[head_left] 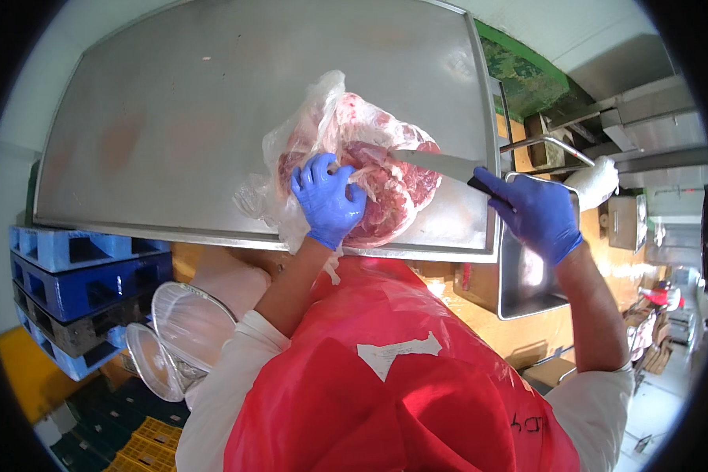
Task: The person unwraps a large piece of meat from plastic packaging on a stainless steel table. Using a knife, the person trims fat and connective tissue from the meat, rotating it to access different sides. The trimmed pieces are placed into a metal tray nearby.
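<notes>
Meat [385, 197], big raw red-and-white cut, sits on clear plastic wrap [307, 134] at the near right part of the steel table [173, 118], roughly centre of my view. Left hand [326, 200], blue glove, is pressed down on the near side of the cut, fingers curled and clamped on the flesh, pinning it. Right hand [535, 212], also blue-gloved, is at 3 o'clock from the meat, closed tight round a dark knife handle; knife [440, 164] blade runs flat from there toward 9 o'clock, tip buried in the top of the cut, just beyond my left fingertips.

At 4 o'clock from the meat, off the table edge, a steel tray [527, 283], rim under the right wrist. At 2 o'clock a metal bar handle [547, 143] and a white-wrapped lump [598, 181]; can't tell what that is. Red apron [385, 377] fills 6 o'clock. At 8 o'clock clear plastic bowls [177, 330], further at 9 o'clock blue pallets [79, 275], yellow crates [149, 448] at 7.

Risks, as I judge it: blade is aimed toward the left hand, so a slip through soft fat could run it into the glove. Wrap under the cut looks slick, so the meat could slide on the steel under a hard push. Cut lies near the table's near edge, so it could go over.
</notes>
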`<action>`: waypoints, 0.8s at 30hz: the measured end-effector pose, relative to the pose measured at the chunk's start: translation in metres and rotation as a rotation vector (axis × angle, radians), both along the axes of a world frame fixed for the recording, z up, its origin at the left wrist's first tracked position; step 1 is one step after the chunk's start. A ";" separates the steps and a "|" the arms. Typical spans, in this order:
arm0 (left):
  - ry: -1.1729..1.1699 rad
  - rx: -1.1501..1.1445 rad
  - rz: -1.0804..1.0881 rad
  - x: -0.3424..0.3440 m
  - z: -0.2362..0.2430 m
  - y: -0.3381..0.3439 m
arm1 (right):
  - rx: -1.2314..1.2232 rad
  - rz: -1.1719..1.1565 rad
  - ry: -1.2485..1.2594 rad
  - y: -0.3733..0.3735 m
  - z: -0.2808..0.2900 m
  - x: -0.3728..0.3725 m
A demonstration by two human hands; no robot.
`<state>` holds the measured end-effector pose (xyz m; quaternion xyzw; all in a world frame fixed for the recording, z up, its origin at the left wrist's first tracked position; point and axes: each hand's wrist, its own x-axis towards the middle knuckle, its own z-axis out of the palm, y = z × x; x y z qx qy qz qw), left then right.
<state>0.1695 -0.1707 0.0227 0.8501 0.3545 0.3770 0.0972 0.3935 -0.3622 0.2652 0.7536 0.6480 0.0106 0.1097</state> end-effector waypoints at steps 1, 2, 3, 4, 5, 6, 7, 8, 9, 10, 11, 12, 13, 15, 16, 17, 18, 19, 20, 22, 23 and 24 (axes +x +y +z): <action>-0.041 -0.006 -0.031 -0.001 -0.005 0.009 | -0.072 0.035 -0.105 0.016 0.014 -0.003; -0.083 -0.012 -0.059 -0.001 -0.010 0.019 | -0.099 0.111 -0.150 0.029 0.024 0.000; -0.110 -0.032 -0.119 -0.003 -0.012 0.030 | -0.126 0.193 -0.190 0.043 0.032 0.006; -0.138 -0.048 -0.182 -0.003 -0.010 0.041 | -0.185 0.247 -0.170 0.057 0.038 0.016; -0.167 -0.064 -0.245 -0.004 -0.009 0.052 | -0.234 0.286 -0.202 0.068 0.047 0.017; -0.129 -0.006 -0.285 -0.006 -0.010 0.065 | -0.279 0.333 -0.235 0.082 0.056 0.019; -0.100 -0.023 -0.347 -0.008 -0.006 0.074 | -0.327 0.370 -0.264 0.092 0.063 0.020; -0.072 -0.041 -0.410 -0.010 0.000 0.083 | -0.373 0.381 -0.238 0.100 0.069 0.022; -0.040 -0.062 -0.476 -0.011 0.003 0.090 | -0.399 0.397 -0.220 0.107 0.065 0.023; -0.064 -0.056 -0.493 -0.010 0.004 0.096 | -0.425 0.412 -0.202 0.111 0.063 0.025; -0.089 -0.049 -0.511 -0.007 0.003 0.101 | -0.452 0.424 -0.184 0.115 0.060 0.027; -0.107 -0.049 -0.534 -0.008 -0.001 0.105 | -0.427 0.462 -0.130 0.119 0.054 0.033; -0.110 -0.071 -0.536 -0.007 -0.006 0.106 | -0.444 0.454 -0.114 0.124 0.048 0.033; -0.116 -0.110 -0.544 -0.003 -0.011 0.107 | -0.472 0.433 -0.082 0.128 0.039 0.031; -0.093 -0.125 -0.549 -0.004 -0.012 0.108 | -0.456 0.398 -0.039 0.126 0.032 0.033; -0.070 -0.141 -0.553 -0.005 -0.012 0.109 | -0.441 0.363 0.004 0.120 0.024 0.036; -0.046 -0.152 -0.551 -0.005 -0.010 0.110 | -0.422 0.334 0.045 0.114 0.017 0.040; -0.040 -0.168 -0.550 -0.007 -0.011 0.107 | -0.391 0.308 0.084 0.101 0.006 0.045; -0.038 -0.170 -0.565 -0.003 -0.008 0.108 | -0.349 0.266 0.113 0.079 -0.006 0.056; -0.029 -0.170 -0.592 0.002 -0.001 0.114 | -0.275 0.185 0.123 0.032 -0.039 0.068; -0.017 -0.179 -0.606 0.004 -0.001 0.115 | -0.248 0.142 0.169 0.018 -0.050 0.069; 0.002 -0.193 -0.621 0.005 0.000 0.112 | -0.239 0.108 0.205 0.012 -0.061 0.072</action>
